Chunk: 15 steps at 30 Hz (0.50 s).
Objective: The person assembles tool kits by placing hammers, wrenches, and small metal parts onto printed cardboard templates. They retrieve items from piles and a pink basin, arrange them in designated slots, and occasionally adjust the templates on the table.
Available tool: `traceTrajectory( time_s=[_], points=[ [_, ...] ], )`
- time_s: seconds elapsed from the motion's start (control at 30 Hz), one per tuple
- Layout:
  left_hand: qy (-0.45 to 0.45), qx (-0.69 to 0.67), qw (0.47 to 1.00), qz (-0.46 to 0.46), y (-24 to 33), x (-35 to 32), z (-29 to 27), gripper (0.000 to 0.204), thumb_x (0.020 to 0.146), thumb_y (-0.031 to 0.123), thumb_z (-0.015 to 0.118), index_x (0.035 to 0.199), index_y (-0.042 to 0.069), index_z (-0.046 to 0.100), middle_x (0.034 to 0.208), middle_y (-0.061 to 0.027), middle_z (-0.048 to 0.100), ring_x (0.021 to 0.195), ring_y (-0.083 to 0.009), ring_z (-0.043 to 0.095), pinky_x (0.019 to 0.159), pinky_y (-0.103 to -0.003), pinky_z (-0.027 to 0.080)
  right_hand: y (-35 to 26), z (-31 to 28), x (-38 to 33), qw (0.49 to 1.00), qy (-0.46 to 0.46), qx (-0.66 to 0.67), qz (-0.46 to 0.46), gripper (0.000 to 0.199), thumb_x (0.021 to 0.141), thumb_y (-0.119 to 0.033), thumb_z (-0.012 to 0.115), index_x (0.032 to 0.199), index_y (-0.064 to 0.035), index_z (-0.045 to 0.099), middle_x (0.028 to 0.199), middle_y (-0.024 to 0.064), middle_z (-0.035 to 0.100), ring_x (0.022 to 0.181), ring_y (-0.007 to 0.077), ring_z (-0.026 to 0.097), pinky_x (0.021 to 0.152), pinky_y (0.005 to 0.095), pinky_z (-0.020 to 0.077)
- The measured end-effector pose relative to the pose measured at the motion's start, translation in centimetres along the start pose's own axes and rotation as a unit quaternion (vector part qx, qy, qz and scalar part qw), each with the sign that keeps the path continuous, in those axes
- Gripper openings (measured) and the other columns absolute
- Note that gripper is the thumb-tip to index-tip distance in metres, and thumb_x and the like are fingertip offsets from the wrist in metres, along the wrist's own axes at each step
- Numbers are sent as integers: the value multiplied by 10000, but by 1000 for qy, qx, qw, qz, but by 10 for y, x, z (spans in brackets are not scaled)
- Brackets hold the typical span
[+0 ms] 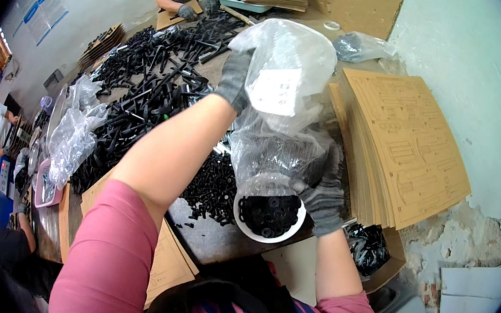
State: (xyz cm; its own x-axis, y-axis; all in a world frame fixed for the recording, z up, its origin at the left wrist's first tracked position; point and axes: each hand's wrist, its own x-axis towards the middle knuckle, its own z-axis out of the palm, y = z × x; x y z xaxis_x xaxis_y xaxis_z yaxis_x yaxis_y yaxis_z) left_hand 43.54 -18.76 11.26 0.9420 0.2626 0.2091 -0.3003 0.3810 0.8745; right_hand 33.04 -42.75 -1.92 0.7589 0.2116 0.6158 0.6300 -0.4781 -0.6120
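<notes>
A clear plastic bag [283, 55] with a white label hangs tilted over a white bowl [296, 226], its lower end at the bowl's far rim. Dark contents show through the bag's lower half. My left hand [234, 79], in a grey knit glove, grips the upper left side of the bag; its fingertips are partly hidden behind the plastic. Closed around the bag's lower right side is my right hand [325, 196], gloved alike, close beside the bowl. Small black ring-shaped parts [268, 214] fill much of the bowl, which stands at the table's near edge.
Black parts [145, 101] lie heaped across the table to the left, with small black pieces [210, 183] beside the bowl. A tall stack of printed cardboard sheets [406, 149] stands at right. Across the table, a co-worker's gloved hands [196, 11] handle cardboard. An open box [397, 253] sits lower right.
</notes>
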Motion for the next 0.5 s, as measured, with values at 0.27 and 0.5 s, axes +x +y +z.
traceTrajectory(
  time_s=[0.27,0.5],
  points=[
    [-6,420,829,369,19,72,42,232,858,161,387,907,40,579,854,-175,594,783,-303,582,650,-376,462,3,20,23,982,-67,-14,174,1134,525,-340,778,1351,-64,51,1319,226,264,1221,347,280,1001,396,264],
    [-1,697,572,432,58,51,78,262,858,173,369,883,15,576,846,-194,596,775,-321,589,659,-405,465,0,20,25,987,-23,-47,152,1183,464,-301,806,1348,-59,58,1335,230,223,1244,356,227,1024,411,223]
  ],
)
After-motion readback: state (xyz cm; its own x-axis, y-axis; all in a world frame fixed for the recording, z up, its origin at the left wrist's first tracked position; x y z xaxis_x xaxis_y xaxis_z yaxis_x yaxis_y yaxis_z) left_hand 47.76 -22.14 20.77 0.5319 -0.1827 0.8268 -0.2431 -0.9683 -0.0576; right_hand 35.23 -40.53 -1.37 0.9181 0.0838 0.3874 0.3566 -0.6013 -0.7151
